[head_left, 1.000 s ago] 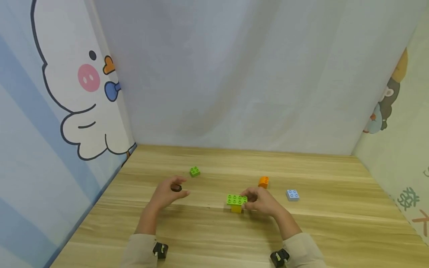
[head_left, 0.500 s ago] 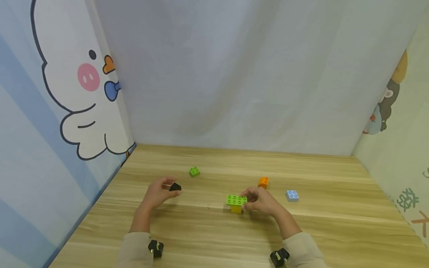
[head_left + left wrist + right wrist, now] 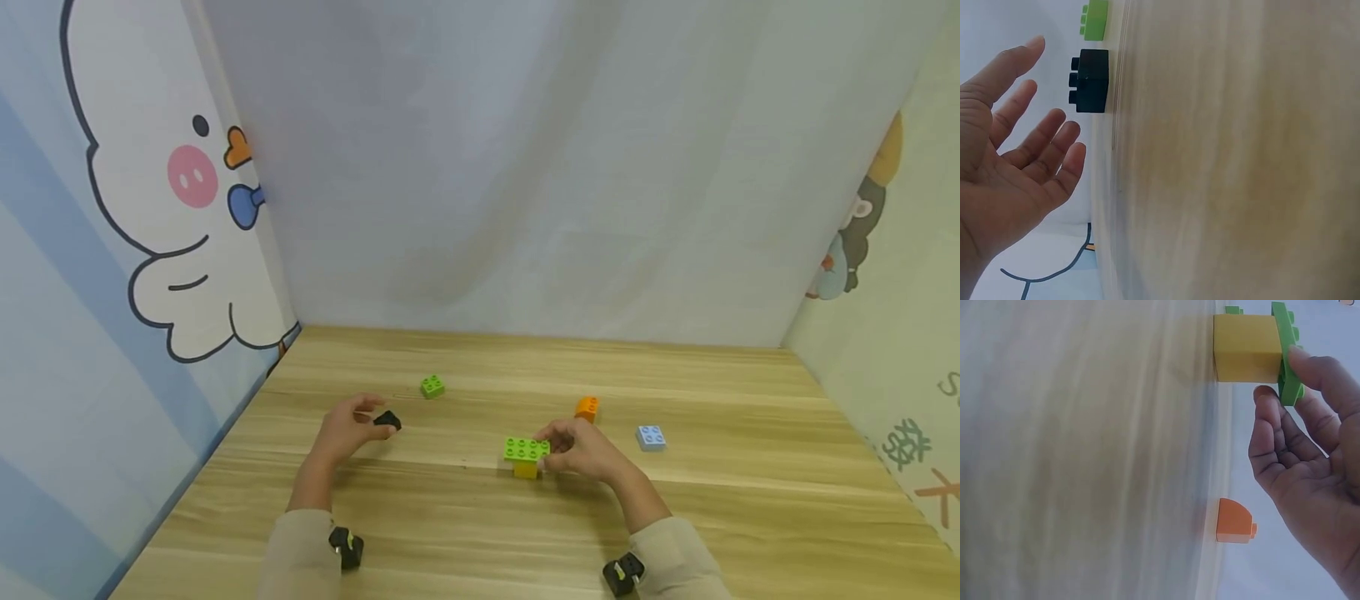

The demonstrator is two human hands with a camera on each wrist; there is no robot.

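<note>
A black studded brick stands on the table in the left wrist view. My left hand is beside it, fingers loosely bent and apart from the brick in that view. In the head view its thumb overlaps the brick's near side. At centre, a bright green eight-stud plate sits across the top of a yellow brick, its ends overhanging. My right hand pinches the plate's right end between thumb and fingers. The yellow brick's base is right at the tabletop in the right wrist view.
A small green brick lies farther back, left of centre. Behind my right hand is an orange curved brick. To its right sits a light blue four-stud brick. Curtains border the wooden table at the back and sides.
My left hand has drawn back to the left, leaving more of the black brick visible. The right hand keeps its pinch on the green plate; the head view has shifted slightly.
</note>
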